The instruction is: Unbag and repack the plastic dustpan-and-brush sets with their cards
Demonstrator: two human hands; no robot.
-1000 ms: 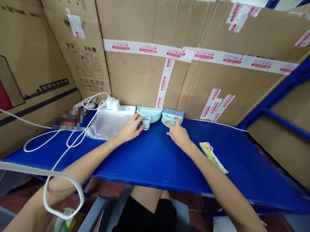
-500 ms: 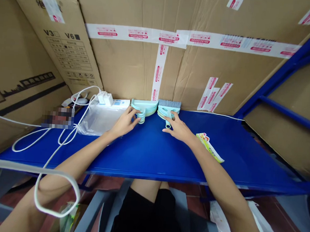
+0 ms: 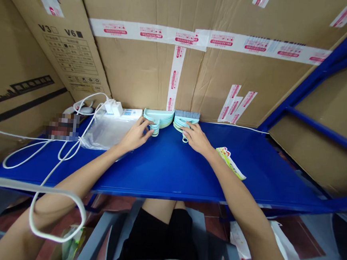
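My left hand (image 3: 136, 136) is beside a stack of pale green and blue small dustpans (image 3: 161, 120), thumb and fingers apart at the stubby handles on their near side. To the right, a matching stack of small hand brushes (image 3: 178, 122) lies close by, grey bristles of the top one facing the cardboard. My right hand (image 3: 197, 139) reaches over these brushes, its fingers drawn together on the handle of the top brush. A ring-shaped handle end (image 3: 185, 139) shows below the fingers. Part of the handle is hidden under my hand.
A power strip (image 3: 132, 113) with a white plug (image 3: 114, 107) stands behind a clear plastic bag (image 3: 101, 134). White cables (image 3: 42, 148) loop over the left side. A yellow-green packaging card (image 3: 231, 163) lies on the blue table (image 3: 170, 174). Taped cardboard (image 3: 130, 70) walls the back.
My right hand's fingers have closed in on the brush handle, the thumb moving up from below it. My left hand has stayed by the dustpans. The view has shifted slightly.
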